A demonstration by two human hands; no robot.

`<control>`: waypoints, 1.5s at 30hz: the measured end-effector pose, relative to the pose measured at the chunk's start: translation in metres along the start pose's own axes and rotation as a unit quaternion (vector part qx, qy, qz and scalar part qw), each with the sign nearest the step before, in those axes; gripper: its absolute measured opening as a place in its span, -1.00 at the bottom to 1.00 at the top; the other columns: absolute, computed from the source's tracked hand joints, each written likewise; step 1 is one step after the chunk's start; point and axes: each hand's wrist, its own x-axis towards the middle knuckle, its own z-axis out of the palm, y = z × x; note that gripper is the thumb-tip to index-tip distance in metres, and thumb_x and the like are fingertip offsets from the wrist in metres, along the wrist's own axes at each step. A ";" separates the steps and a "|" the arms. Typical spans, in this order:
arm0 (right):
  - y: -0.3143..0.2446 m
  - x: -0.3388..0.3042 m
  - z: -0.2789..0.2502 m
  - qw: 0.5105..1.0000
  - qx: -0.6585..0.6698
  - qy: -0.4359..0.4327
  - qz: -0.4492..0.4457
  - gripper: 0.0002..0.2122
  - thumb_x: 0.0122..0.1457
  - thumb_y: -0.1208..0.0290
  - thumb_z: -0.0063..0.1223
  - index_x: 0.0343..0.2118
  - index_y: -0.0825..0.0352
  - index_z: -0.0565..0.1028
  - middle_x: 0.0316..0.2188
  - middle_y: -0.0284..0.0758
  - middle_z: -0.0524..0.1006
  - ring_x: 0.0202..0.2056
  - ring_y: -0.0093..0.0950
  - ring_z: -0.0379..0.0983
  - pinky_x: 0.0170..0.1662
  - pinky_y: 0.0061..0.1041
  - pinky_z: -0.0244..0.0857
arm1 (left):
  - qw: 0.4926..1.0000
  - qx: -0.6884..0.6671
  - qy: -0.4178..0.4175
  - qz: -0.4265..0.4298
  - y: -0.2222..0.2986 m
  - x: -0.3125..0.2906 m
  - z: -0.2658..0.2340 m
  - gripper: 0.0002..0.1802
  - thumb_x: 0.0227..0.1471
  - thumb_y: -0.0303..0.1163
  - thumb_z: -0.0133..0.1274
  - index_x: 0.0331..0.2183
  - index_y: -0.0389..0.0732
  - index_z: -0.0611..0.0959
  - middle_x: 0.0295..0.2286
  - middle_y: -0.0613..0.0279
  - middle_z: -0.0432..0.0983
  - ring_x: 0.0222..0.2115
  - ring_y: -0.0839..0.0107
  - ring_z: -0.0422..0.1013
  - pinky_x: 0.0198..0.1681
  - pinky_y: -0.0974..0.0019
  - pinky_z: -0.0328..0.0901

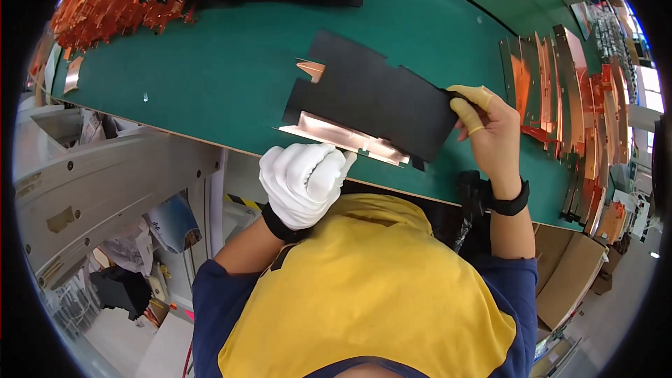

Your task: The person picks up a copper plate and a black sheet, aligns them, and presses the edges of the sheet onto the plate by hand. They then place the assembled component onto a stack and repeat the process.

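The white-gloved left hand (304, 182) curls at the near edge of a shiny copper piece (343, 135); I cannot tell whether it grips. Just beyond, over the green table (210, 77), is a black sheet (378, 94), its right corner pinched by the right hand (492, 126). Copper parts (115, 10) lie piled farther off.

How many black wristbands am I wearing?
2: one wristband at the wrist of the white-gloved left hand, and a second wristband at the wrist of the right hand, partly bare.
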 end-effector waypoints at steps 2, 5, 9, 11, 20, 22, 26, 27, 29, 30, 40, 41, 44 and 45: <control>-0.001 0.003 0.005 0.999 -0.030 -0.016 -0.020 -0.85 0.15 0.61 0.07 -0.22 0.41 0.57 -0.51 -0.40 0.46 -0.56 -0.68 0.36 -0.57 -0.69 0.26 | 1.000 0.008 -0.029 -0.005 0.002 0.003 -0.003 -0.67 -0.38 -0.39 0.39 -0.43 -0.09 0.63 -0.48 0.39 0.46 -0.64 0.36 0.29 -0.59 0.30 0.07; -0.002 0.004 0.010 0.997 -0.041 -0.061 -0.040 -0.84 0.14 0.64 0.05 -0.22 0.40 0.57 -0.47 -0.39 0.46 -0.55 -0.66 0.36 -0.55 -0.68 0.30 | 0.996 0.062 -0.065 -0.005 0.005 0.006 -0.003 -0.67 -0.29 -0.34 0.36 -0.37 -0.04 0.63 -0.41 0.46 0.45 -0.54 0.47 0.32 -0.58 0.34 0.07; 0.001 0.004 0.013 0.994 -0.048 -0.073 -0.071 -0.83 0.12 0.65 0.08 -0.22 0.38 0.58 -0.47 -0.38 0.47 -0.53 -0.65 0.38 -0.52 -0.70 0.32 | 0.982 0.101 -0.160 -0.023 0.011 0.016 -0.013 -0.64 -0.25 -0.28 0.34 -0.30 0.00 0.64 -0.32 0.52 0.46 -0.43 0.53 0.34 -0.49 0.35 0.12; 0.002 0.002 0.012 0.993 -0.055 -0.083 -0.070 -0.82 0.11 0.66 0.08 -0.22 0.38 0.58 -0.46 -0.38 0.48 -0.52 -0.64 0.39 -0.52 -0.70 0.34 | 0.973 0.106 -0.200 -0.032 0.012 0.015 -0.014 -0.62 -0.26 -0.26 0.33 -0.28 0.01 0.64 -0.29 0.53 0.47 -0.40 0.53 0.34 -0.44 0.35 0.14; 0.007 -0.004 0.015 0.992 -0.054 -0.086 -0.077 -0.80 0.07 0.70 0.10 -0.22 0.39 0.58 -0.43 -0.36 0.51 -0.46 -0.61 0.44 -0.48 -0.69 0.39 | 0.977 0.138 -0.165 0.012 0.012 0.014 -0.015 -0.54 -0.36 -0.27 0.38 -0.26 0.02 0.67 -0.24 0.49 0.48 -0.16 0.43 0.32 -0.08 0.21 0.20; 0.007 -0.004 0.015 0.992 -0.052 -0.087 -0.074 -0.79 0.07 0.70 0.10 -0.22 0.39 0.58 -0.44 -0.36 0.51 -0.45 -0.61 0.44 -0.48 -0.69 0.39 | 0.976 0.136 -0.168 0.013 0.012 0.015 -0.014 -0.54 -0.35 -0.28 0.38 -0.25 0.01 0.67 -0.25 0.48 0.47 -0.16 0.42 0.32 -0.06 0.21 0.20; 0.005 -0.004 0.015 0.994 -0.034 -0.079 -0.063 -0.80 0.06 0.71 0.10 -0.23 0.40 0.58 -0.45 -0.36 0.50 -0.48 -0.61 0.43 -0.48 -0.69 0.38 | 0.980 0.116 -0.163 0.008 0.012 0.016 -0.012 -0.54 -0.35 -0.30 0.38 -0.26 0.01 0.67 -0.26 0.48 0.45 -0.16 0.42 0.32 -0.07 0.20 0.19; 0.004 -0.003 0.015 0.994 -0.031 -0.084 -0.058 -0.80 0.06 0.71 0.10 -0.23 0.41 0.58 -0.46 -0.36 0.50 -0.50 -0.61 0.43 -0.49 -0.69 0.38 | 0.980 0.116 -0.164 0.009 0.012 0.015 -0.012 -0.54 -0.35 -0.30 0.38 -0.26 0.01 0.67 -0.26 0.48 0.45 -0.16 0.42 0.32 -0.07 0.20 0.19; 0.003 -0.001 0.015 0.994 -0.023 -0.093 -0.048 -0.81 0.06 0.71 0.09 -0.24 0.41 0.59 -0.48 -0.36 0.50 -0.53 -0.61 0.42 -0.50 -0.69 0.37 | 0.981 0.113 -0.159 0.013 0.010 0.014 -0.012 -0.55 -0.36 -0.31 0.38 -0.26 0.01 0.67 -0.26 0.48 0.44 -0.15 0.43 0.32 -0.07 0.21 0.20; 0.003 0.000 0.014 0.994 -0.023 -0.093 -0.047 -0.81 0.06 0.71 0.09 -0.24 0.41 0.59 -0.48 -0.36 0.50 -0.53 -0.61 0.42 -0.50 -0.69 0.37 | 0.981 0.112 -0.157 0.015 0.010 0.013 -0.012 -0.55 -0.36 -0.32 0.38 -0.26 0.01 0.67 -0.26 0.48 0.43 -0.15 0.43 0.32 -0.07 0.21 0.20; -0.001 0.009 0.009 0.987 -0.044 -0.144 -0.059 -0.81 0.06 0.73 0.08 -0.25 0.44 0.58 -0.54 -0.35 0.46 -0.58 -0.62 0.39 -0.53 -0.67 0.33 | 0.980 0.126 -0.155 0.012 0.009 0.013 -0.011 -0.64 -0.28 -0.22 0.31 -0.30 0.06 0.65 -0.30 0.57 0.46 -0.21 0.55 0.35 0.01 0.15 0.11; -0.002 0.010 0.009 0.986 -0.043 -0.150 -0.055 -0.81 0.06 0.73 0.08 -0.25 0.44 0.58 -0.55 -0.35 0.45 -0.58 -0.62 0.39 -0.54 -0.67 0.33 | 0.980 0.124 -0.158 0.010 0.009 0.013 -0.011 -0.64 -0.29 -0.23 0.31 -0.30 0.06 0.65 -0.30 0.57 0.46 -0.21 0.55 0.35 0.02 0.14 0.11; -0.003 0.012 0.007 0.986 -0.037 -0.155 -0.050 -0.81 0.06 0.74 0.08 -0.25 0.44 0.58 -0.56 -0.36 0.44 -0.59 -0.62 0.39 -0.54 -0.67 0.33 | 0.980 0.122 -0.158 0.008 0.009 0.012 -0.010 -0.64 -0.29 -0.23 0.32 -0.31 0.06 0.66 -0.30 0.56 0.46 -0.21 0.55 0.35 0.03 0.12 0.10; -0.004 0.013 0.007 0.986 -0.035 -0.158 -0.048 -0.81 0.06 0.74 0.07 -0.25 0.44 0.58 -0.56 -0.36 0.44 -0.59 -0.62 0.39 -0.54 -0.67 0.33 | 0.980 0.121 -0.155 0.010 0.009 0.012 -0.010 -0.64 -0.30 -0.23 0.32 -0.31 0.06 0.66 -0.30 0.56 0.46 -0.21 0.55 0.35 0.03 0.13 0.11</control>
